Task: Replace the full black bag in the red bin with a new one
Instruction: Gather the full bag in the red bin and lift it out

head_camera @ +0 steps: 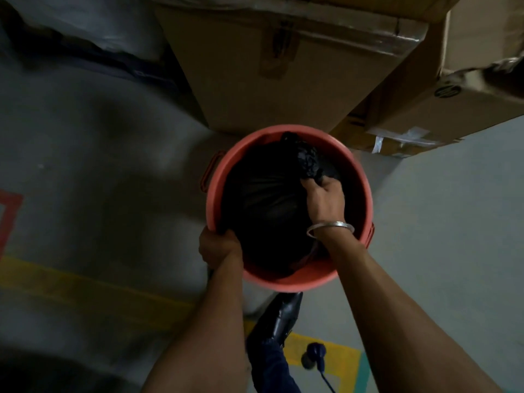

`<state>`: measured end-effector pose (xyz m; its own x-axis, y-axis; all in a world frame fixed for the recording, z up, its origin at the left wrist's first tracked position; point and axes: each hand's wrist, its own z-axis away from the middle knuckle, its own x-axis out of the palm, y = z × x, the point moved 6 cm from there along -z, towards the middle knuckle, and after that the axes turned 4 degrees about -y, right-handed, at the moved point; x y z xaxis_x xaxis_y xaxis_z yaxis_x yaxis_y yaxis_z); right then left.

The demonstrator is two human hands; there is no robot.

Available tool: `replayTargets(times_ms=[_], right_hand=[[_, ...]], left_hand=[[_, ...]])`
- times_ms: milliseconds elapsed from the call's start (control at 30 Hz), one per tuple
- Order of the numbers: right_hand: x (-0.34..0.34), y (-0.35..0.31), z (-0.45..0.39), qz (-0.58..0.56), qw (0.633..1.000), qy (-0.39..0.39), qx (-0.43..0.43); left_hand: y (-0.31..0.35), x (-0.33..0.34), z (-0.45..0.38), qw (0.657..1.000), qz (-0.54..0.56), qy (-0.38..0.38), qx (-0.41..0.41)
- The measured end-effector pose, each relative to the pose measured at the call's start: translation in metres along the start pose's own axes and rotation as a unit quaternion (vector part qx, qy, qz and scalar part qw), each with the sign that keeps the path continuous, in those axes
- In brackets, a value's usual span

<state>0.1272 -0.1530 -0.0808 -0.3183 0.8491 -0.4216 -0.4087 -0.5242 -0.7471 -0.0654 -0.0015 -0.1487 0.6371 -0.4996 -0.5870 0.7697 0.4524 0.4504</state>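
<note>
A round red bin stands on the grey floor below me, seen from above. A full black bag fills its inside, with its gathered neck bunched at the far right. My right hand is inside the bin and grips that bunched neck; a metal bangle sits on the wrist. My left hand grips the bin's near left rim, fingers curled over the edge.
Large cardboard boxes stand right behind the bin, with more boxes at the back right. My black shoe is just in front of the bin. A small blue object with a cord lies on yellow floor markings.
</note>
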Motion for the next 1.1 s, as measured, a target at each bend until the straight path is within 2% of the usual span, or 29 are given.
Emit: replayTargets(times_ms=[133, 267, 367, 500, 600, 800, 1100], right_hand=[[0.019, -0.017, 0.017, 0.133, 0.987, -0.050, -0.080], [0.022, -0.024, 0.046, 0.199, 0.968, -0.055, -0.140], [0.020, -0.021, 0.049, 0.178, 0.974, -0.049, -0.128], [0.008, -0.015, 0.039, 0.032, 0.998, -0.014, -0.053], [-0.003, -0.011, 0.032, -0.041, 0.999, 0.027, -0.012], [0.009, -0.043, 0.047, 0.155, 0.981, 0.017, -0.117], [0.006, -0.050, 0.052, 0.147, 0.984, 0.041, -0.096]], left_hand=[[0.006, -0.002, -0.003, 1.000, 0.016, -0.012, 0.005], [0.003, -0.007, -0.006, 1.000, 0.008, -0.017, -0.014], [0.004, -0.010, -0.007, 1.000, 0.012, -0.013, -0.019], [0.010, -0.010, -0.007, 1.000, 0.009, -0.001, -0.008], [0.016, -0.004, -0.003, 1.000, -0.003, -0.009, 0.017], [0.021, 0.001, 0.000, 0.999, 0.005, -0.009, 0.033], [0.025, 0.001, -0.009, 0.999, -0.021, 0.003, 0.030]])
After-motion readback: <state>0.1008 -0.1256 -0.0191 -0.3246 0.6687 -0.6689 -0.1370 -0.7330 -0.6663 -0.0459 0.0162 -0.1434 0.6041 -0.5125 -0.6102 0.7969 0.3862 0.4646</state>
